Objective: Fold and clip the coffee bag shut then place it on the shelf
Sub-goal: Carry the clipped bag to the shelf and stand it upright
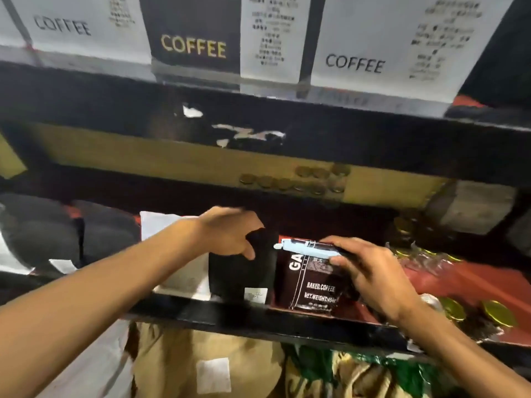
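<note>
A dark brown coffee bag with white lettering stands upright on the red-lined middle shelf. Its folded top is held by a light blue clip. My right hand grips the bag's top right side, fingers over the clip's end. My left hand reaches in just left of it, fingers resting on the top of a plain black bag that stands beside the coffee bag.
White bag and dark bags stand further left on the same shelf. Gold-lidded jars sit at right. The upper shelf holds white and black COFFEE bags. Brown paper sacks lie below.
</note>
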Action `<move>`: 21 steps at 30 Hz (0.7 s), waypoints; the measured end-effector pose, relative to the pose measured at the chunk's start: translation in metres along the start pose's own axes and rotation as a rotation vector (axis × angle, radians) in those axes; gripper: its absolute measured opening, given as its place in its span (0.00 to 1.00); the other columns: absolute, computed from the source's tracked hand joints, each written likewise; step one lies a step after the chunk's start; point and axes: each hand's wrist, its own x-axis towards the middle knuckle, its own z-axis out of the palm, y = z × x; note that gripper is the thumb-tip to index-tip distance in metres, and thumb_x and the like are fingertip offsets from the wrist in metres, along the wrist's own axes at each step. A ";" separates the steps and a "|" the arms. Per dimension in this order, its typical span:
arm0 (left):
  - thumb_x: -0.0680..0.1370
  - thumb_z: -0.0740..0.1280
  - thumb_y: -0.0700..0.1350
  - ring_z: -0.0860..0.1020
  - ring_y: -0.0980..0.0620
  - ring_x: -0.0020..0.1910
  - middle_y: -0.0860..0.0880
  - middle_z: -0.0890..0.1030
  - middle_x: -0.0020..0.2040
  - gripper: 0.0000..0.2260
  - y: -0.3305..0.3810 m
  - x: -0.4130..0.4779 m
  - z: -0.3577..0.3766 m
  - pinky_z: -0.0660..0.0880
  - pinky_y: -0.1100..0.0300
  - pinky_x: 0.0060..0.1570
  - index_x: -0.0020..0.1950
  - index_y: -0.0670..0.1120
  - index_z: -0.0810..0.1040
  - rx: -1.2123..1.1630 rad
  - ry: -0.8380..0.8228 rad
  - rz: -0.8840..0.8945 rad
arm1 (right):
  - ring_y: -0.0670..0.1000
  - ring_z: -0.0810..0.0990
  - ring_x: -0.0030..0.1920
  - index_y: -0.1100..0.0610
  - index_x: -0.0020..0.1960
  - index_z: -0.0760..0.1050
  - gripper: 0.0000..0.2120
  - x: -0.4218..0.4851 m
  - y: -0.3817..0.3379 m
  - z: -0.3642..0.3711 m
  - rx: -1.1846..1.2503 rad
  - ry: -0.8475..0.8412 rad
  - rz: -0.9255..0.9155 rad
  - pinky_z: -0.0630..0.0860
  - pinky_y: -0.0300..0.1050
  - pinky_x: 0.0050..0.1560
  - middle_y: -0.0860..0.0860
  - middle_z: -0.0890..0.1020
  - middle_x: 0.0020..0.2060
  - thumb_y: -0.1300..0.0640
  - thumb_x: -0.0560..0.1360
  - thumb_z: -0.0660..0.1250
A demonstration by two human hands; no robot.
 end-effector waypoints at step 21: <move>0.72 0.74 0.47 0.82 0.60 0.44 0.59 0.84 0.45 0.10 -0.008 0.003 0.001 0.80 0.51 0.49 0.51 0.58 0.80 -0.194 -0.003 0.132 | 0.46 0.79 0.56 0.46 0.63 0.77 0.16 -0.001 0.004 0.021 0.143 0.096 -0.001 0.78 0.55 0.58 0.37 0.80 0.53 0.60 0.78 0.67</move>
